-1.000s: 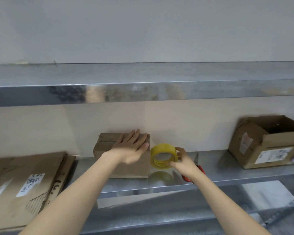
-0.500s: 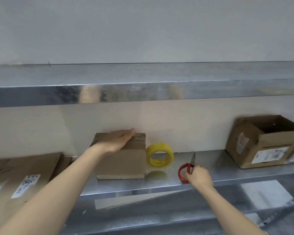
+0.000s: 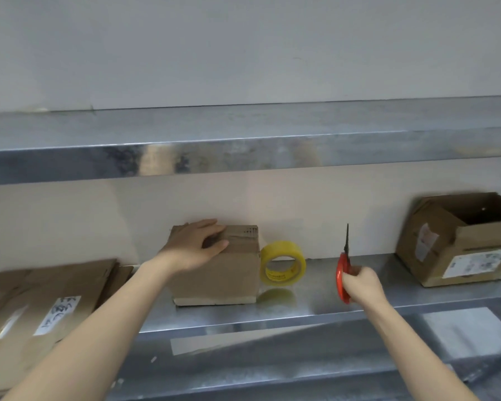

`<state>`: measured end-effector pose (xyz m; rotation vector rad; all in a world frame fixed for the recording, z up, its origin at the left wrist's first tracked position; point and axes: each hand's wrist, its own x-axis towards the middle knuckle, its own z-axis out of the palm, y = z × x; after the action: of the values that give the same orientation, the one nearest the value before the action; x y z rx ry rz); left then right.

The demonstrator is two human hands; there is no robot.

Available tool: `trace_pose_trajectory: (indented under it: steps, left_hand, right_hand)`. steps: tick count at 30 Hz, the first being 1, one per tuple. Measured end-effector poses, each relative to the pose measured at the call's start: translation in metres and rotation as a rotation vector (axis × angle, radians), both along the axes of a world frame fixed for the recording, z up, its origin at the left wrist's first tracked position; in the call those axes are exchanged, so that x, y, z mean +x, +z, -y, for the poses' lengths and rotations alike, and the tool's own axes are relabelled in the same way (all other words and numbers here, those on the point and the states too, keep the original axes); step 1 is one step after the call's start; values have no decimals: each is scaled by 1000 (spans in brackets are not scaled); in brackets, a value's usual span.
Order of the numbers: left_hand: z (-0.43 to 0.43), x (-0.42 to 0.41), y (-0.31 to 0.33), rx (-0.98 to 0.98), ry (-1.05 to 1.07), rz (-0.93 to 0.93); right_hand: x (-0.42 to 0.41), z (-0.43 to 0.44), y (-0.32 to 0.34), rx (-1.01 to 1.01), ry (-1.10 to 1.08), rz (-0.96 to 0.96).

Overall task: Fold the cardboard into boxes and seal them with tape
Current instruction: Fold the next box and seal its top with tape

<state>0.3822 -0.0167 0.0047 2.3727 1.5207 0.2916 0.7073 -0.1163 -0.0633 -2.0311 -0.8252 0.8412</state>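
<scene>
A small closed cardboard box (image 3: 229,273) stands on the metal shelf (image 3: 315,302) against the wall. My left hand (image 3: 195,246) rests on its top left corner, fingers bent over the top edge. A yellow roll of tape (image 3: 282,263) stands on edge against the box's right side. My right hand (image 3: 360,285) grips the red handles of a pair of scissors (image 3: 343,270), lifted off the shelf with the dark blades pointing up.
An open cardboard box (image 3: 460,241) with labels sits at the right end of the shelf. Flattened cardboard (image 3: 41,308) with a white label lies at the left. An upper metal shelf (image 3: 243,146) overhangs. A lower shelf level (image 3: 272,357) runs below.
My right hand let go of the tape roll, which now stands by the box, then took the scissors from the shelf and raised them. My left hand slid to the box's top left.
</scene>
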Motion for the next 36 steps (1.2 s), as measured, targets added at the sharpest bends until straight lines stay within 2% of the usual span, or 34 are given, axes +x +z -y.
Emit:
trace_pose_trajectory:
  steps: [3, 6, 9, 12, 23, 30, 36]
  left_hand:
    - [-1, 0, 0, 74, -11, 107]
    - [-2, 1, 1, 111, -21, 123]
    - [-2, 1, 2, 101, -7, 84]
    - [-1, 2, 3, 96, 6, 66]
    - [4, 9, 10, 75, 51, -2]
    - [7, 16, 8, 143, 93, -29]
    - [8, 24, 2, 228, 112, -3]
  right_hand:
    - [-23, 13, 34, 161, 149, -344]
    - [-50, 30, 57, 36, 414, -585]
    - [-64, 41, 63, -91, 604, -646]
    - [-70, 40, 60, -120, 633, -729]
    - [-92, 22, 51, -199, 617, -761]
    - [-106, 12, 44, -149, 542, -811]
    - [-112, 5, 36, -81, 502, -745]
